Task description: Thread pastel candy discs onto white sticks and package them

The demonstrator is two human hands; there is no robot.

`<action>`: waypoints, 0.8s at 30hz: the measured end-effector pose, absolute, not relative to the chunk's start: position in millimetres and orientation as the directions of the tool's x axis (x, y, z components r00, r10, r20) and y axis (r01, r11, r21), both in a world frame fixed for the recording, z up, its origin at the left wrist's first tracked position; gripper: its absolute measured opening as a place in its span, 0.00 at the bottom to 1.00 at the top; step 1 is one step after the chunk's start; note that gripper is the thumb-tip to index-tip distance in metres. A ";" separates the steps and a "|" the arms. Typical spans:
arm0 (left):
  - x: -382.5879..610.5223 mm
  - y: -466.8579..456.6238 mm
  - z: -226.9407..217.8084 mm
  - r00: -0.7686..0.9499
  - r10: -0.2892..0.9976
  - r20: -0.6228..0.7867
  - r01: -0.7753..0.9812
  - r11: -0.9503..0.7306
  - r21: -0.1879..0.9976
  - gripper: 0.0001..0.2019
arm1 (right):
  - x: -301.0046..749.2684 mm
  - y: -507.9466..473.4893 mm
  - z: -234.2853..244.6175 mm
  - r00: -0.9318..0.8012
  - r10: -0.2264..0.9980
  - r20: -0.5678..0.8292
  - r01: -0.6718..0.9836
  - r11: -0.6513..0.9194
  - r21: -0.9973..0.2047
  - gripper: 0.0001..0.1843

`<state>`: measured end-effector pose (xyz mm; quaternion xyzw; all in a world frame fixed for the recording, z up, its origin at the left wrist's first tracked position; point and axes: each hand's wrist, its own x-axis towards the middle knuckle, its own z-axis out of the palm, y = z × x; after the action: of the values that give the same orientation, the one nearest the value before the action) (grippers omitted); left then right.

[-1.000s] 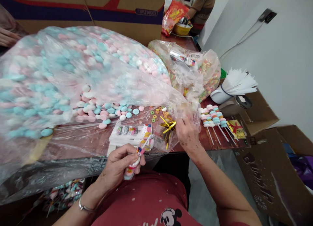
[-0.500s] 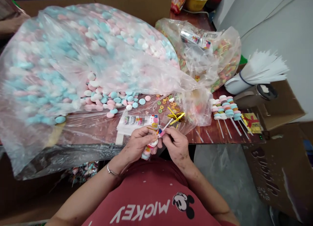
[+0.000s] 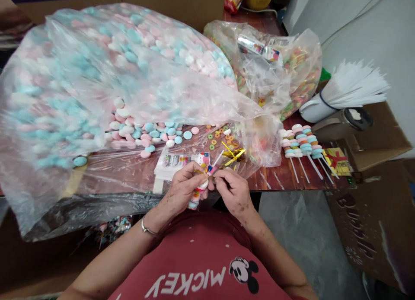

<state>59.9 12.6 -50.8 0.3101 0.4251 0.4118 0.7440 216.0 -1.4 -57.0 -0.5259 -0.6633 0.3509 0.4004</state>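
Observation:
A marshmallow stick in a printed clear wrapper (image 3: pixel 195 198) is held in my left hand (image 3: pixel 186 187), marshmallows toward my body. Its white stick (image 3: pixel 218 159) points away from me, up and to the right. My left fingers close around the wrapper near its gathered neck. My right hand (image 3: pixel 234 191) pinches at that neck, on what looks like a thin gold twist tie; the fingertips hide most of it. More gold twist ties (image 3: pixel 234 155) lie on the table just beyond. Flat printed wrappers (image 3: pixel 177 160) rest beyond my left hand.
A huge clear bag of pastel marshmallows (image 3: pixel 129 58) spills onto the table (image 3: pixel 129 174). Behind right sits a bag of cereal-like rings (image 3: pixel 298 75); loose rings (image 3: pixel 220 135) lie nearby. Finished-looking marshmallow sticks (image 3: pixel 300 140), a jug of white sticks (image 3: pixel 316 107) and a cardboard box (image 3: pixel 379 131) are right.
My right fingers have shifted slightly down at the wrapper's neck, still pinching. The left hand keeps its hold. At the far left, another person's hand has moved away.

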 end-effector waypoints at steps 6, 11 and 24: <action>61.0 15.4 -53.8 0.251 0.883 -0.396 -0.367 0.465 0.806 0.12 | 213.1 0.0 -60.9 -0.147 0.968 0.206 0.437 0.250 -0.864 0.09; 65.3 18.4 -48.7 0.253 0.839 -0.481 -0.349 0.543 0.764 0.13 | 217.8 0.8 -63.1 -0.279 0.824 0.493 0.673 0.534 -0.512 0.13; 53.0 32.5 -40.3 0.686 0.418 -0.596 0.048 0.791 0.610 0.11 | 250.2 23.1 -36.0 -0.796 0.428 0.428 0.402 0.903 -0.154 0.20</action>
<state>53.0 32.5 -40.3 0.3049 0.3817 0.1069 0.8660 250.2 23.1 -36.0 -0.2191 -0.9473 0.0274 0.2321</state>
